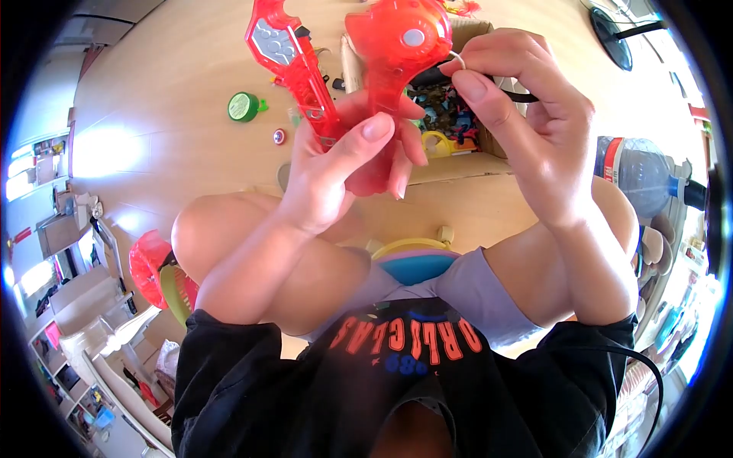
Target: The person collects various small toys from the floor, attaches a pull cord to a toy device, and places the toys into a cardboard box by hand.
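My left hand [336, 156] is wrapped round a translucent red plastic toy [401, 46], held up in front of me. Its rounded head carries a pale round button, and its narrow handle runs down into my palm. A second red piece [294, 69] with a grey patterned panel rises from the same hand; whether the two are joined is hidden by my fingers. At the right side of the head, my right hand [527, 107] pinches a short whitish cord [458, 59] between thumb and forefinger. The cord reaches the toy's edge.
Behind the toy stands an open cardboard box [489, 137] of small coloured parts. A green round container [243, 107] and a small red-and-white disc [279, 137] lie on the floor. At right is a large clear bottle [641, 175]; a black round base [611, 38] stands farther back.
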A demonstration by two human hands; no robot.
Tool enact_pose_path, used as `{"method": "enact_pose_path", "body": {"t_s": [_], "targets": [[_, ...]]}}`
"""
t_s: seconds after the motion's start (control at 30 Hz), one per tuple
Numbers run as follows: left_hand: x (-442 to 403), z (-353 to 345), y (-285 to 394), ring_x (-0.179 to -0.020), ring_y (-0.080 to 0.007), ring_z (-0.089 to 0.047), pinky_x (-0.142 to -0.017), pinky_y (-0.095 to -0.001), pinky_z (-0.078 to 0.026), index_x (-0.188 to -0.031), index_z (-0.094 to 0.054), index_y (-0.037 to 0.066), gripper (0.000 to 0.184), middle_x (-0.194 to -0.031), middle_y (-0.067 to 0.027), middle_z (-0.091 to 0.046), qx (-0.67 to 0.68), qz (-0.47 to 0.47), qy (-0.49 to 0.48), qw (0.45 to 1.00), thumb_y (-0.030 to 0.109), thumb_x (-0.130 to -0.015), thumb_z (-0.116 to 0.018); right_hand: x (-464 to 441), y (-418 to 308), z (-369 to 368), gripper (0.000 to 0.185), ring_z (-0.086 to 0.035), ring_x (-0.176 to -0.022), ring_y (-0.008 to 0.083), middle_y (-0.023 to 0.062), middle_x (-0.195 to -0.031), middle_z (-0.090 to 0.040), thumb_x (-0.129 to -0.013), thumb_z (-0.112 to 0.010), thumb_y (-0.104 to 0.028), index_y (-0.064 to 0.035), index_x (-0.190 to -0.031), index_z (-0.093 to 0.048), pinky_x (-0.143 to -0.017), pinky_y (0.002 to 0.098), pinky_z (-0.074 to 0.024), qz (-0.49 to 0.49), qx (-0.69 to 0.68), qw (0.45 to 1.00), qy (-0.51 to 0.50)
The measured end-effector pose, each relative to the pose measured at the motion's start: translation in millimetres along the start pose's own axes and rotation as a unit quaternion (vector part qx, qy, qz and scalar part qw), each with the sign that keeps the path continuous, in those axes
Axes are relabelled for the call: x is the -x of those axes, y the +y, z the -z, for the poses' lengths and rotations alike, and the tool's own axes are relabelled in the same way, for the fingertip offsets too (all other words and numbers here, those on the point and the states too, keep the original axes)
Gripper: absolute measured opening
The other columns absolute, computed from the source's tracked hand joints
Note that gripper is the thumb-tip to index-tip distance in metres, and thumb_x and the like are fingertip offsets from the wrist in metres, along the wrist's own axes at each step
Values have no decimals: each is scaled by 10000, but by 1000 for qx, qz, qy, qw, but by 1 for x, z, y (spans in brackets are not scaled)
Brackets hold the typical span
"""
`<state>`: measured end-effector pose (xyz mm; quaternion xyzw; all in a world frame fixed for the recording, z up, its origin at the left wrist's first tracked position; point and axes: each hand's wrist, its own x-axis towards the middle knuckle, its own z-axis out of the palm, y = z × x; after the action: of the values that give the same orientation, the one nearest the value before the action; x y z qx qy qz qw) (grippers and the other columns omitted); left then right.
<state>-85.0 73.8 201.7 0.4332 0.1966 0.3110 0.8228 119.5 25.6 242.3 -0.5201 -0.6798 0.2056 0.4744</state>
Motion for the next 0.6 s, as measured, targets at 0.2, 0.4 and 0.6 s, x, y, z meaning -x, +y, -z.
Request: {"method": "enact_pose_path", "body": {"t_s": [0.2, 0.4, 0.6], "targets": [[0, -3, -2, -608, -145, -591, -578, -255, -462, -1134, -582, -33, 342, -837, -119, -646, -8, 7, -2, 1000, 262, -965, -549, -6, -5, 4, 86, -566, -978, 224, 123, -970, -635, -857, -623, 3, 50, -924, -648, -886, 324, -423, 34, 53, 998, -4], [0, -4, -2, -598, -141, -579, -567, -258, -457, -1138, -577, -36, 336, -828, -122, -641, 11, -9, 2, 1000, 251, -968, -543, -8, -5, 10, 75, -581, -875, 242, 109, -916, -628, -866, -610, -33, 34, -891, -633, -852, 339, -421, 69, 143, 987, -32], [1, 2, -1, -578, -121, -540, -523, -247, -431, -1136, -581, -33, 315, -816, -93, -622, 6, -20, 61, 998, 234, -972, -546, 8, 8, -1, 87, -523, -764, 287, 125, -814, -536, -903, -569, -47, 26, -858, -555, -720, 324, -426, -24, 39, 989, -137]]}}
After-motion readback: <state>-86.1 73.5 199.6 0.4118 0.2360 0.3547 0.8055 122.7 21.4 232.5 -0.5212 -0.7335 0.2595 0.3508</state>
